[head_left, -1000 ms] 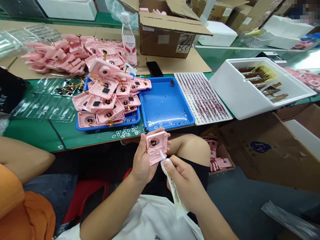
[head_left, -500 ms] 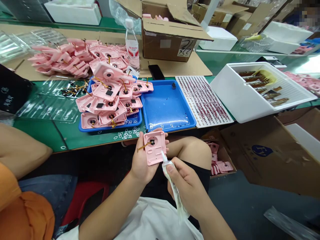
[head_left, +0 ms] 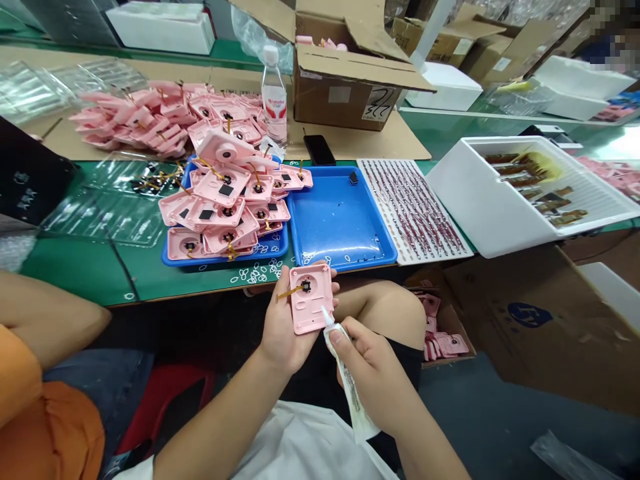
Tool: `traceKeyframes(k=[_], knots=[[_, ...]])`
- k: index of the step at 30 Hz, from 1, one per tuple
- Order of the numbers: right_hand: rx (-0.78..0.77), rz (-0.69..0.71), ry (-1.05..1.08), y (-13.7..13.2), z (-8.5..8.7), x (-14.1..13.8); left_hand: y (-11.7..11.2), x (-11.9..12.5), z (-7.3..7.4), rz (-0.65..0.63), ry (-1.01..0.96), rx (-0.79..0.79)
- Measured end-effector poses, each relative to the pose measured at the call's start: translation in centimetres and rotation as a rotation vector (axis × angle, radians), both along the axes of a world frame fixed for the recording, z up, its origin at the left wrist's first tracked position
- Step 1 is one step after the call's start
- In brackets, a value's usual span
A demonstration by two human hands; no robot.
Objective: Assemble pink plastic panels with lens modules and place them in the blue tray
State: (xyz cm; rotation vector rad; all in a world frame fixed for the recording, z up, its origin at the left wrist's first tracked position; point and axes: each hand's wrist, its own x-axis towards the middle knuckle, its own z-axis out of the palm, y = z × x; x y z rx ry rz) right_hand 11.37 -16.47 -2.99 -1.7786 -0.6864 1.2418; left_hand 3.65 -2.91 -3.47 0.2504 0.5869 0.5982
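A long green counter [head_left: 75, 273] runs from 9 to 3 o'clock, with an open cardboard box [head_left: 340, 97] at 12 o'clock. Gray floor [head_left: 480, 427] shows at 5 o'clock, a red stool [head_left: 165, 400] at 7, and another large cardboard box [head_left: 530, 333] at 4.

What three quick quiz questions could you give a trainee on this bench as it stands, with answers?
1. Which hand holds the pink plastic housing?
2. True or false: the black smartphone lies on the cardboard sheet behind the blue tray.
3. What do the fingers of the right hand grip? A) a white squeeze tube B) a water bottle C) a screwdriver

Key: 1. The left hand. 2. True. 3. A.
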Motion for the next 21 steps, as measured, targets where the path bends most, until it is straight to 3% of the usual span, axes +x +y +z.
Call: traceKeyframes(k=[9, 21], knots=[[0.012, 0.011, -0.045, 0.07, -0.27, -0.08, -0.87, -0.09, -0.57, -0.026, -0.008, 0.172], [0.024, 0.034, -0.073, 0.11, 0.22, -0.09, -0.98, -0.1, -0.63, -0.017, 0.004, 0.201]])
